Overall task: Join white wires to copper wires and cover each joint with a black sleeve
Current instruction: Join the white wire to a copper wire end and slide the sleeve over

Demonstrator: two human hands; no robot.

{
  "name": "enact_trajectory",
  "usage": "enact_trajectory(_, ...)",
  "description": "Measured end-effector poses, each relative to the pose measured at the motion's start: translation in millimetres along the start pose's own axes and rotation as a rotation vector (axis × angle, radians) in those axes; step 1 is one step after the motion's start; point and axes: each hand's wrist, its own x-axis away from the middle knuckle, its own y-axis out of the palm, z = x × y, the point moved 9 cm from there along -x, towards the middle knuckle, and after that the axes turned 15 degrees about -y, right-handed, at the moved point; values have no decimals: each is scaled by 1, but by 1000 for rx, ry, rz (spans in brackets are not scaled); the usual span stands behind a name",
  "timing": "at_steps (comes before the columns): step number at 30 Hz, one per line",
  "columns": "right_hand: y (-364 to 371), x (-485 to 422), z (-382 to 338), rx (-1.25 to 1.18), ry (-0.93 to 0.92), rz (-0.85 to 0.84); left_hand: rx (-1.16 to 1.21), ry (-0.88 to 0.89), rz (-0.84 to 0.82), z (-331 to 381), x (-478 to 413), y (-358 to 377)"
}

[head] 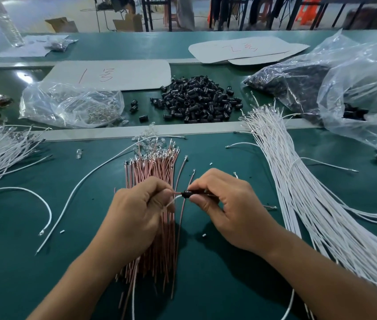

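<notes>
Left hand (136,213) pinches a white wire (174,200) and copper wire (178,192); right hand (226,209) pinches the black sleeve (186,194) between both hands.

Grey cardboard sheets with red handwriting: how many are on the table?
2. One sheet lies behind the clear plastic bag, left of centre; the other lies farther back, right, over a third sheet with its face mostly hidden.
</notes>
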Motion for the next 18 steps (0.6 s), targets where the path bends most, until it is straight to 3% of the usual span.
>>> enact_trajectory(4,-17,-2,5,87,-18,59,-43,16,95,1,-4,-33)
enact_trajectory(11,-29,-1,15,151,1,74,-319,-20,250,-20,-8,-87)
enact_trajectory(15,-24,-1,15,122,-13,62,-537,-57,222,-27,-12,-77)
enact_trajectory(18,-14,-2,6,53,-51,67,-497,96,44,11,-2,-26)
